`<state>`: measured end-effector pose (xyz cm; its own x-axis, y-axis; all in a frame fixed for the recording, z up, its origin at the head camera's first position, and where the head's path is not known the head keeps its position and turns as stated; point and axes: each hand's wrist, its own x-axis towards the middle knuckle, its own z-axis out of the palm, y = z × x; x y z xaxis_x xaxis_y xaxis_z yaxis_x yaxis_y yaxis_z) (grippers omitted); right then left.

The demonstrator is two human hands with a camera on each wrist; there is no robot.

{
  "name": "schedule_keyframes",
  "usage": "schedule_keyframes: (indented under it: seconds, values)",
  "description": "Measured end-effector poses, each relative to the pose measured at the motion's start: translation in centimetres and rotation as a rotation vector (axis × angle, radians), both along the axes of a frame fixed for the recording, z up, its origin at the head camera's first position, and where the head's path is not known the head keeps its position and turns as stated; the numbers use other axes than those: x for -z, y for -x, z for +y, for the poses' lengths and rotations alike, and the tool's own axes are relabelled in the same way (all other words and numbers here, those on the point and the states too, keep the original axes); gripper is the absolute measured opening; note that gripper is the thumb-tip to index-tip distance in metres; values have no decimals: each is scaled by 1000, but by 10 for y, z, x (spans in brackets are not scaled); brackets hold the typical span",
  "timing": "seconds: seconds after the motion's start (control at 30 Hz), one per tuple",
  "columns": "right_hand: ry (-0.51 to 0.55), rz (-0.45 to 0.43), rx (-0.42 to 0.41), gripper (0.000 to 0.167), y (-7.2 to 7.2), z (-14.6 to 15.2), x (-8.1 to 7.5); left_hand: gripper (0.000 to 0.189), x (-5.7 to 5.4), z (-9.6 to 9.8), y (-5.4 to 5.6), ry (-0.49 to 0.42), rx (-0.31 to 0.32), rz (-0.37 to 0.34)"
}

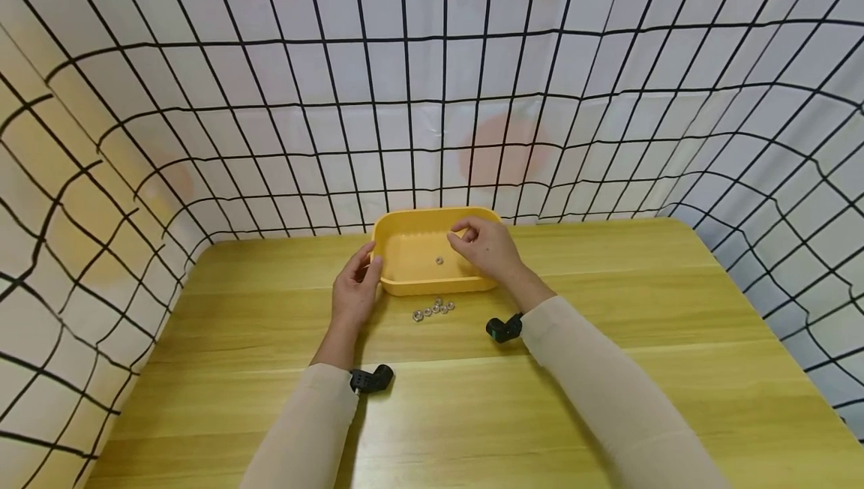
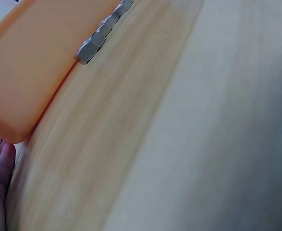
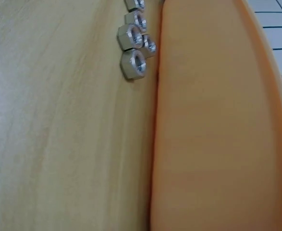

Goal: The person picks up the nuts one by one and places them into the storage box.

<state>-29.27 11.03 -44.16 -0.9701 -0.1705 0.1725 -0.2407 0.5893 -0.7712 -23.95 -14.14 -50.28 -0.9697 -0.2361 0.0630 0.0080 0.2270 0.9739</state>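
A yellow plastic tray sits near the far side of the table, with one small metal nut lying inside it. My left hand is at the tray's left end, relaxed fingers and thumb against its side near the front corner. Over the tray's right half hovers my right hand, thumb and index finger bent toward each other; I cannot tell if something small is between them. Just in front of the tray lie several hex nuts in a loose cluster. The right wrist view shows one nut with its threaded hole facing the tray wall.
The wooden table extends to both sides and toward me. A black grid net over pale fabric rises behind the tray and along both sides. Each wrist wears a small black camera, the left camera and the right camera.
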Motion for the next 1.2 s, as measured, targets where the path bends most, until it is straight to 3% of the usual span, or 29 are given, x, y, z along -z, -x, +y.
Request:
schedule_keyframes:
  seconds: [0.3, 0.67, 0.87, 1.1, 1.2]
  values:
    - [72, 1, -5, 21, -7, 4, -8, 39, 0, 1, 0, -4, 4, -1]
    - [158, -18, -34, 29, -38, 0, -16, 40, 0, 0, -1, 5, 8, -10]
    - [194, -32, -65, 22, -57, -5, -11, 40, 1, 0, -1, 7, -1, -12]
    - [159, -52, -92, 20, -75, -6, -3, 40, -1, 1, -2, 4, 1, -17]
    - [178, -99, -105, 18, -82, -5, 1, 41, -1, 1, -1, 8, -1, -13]
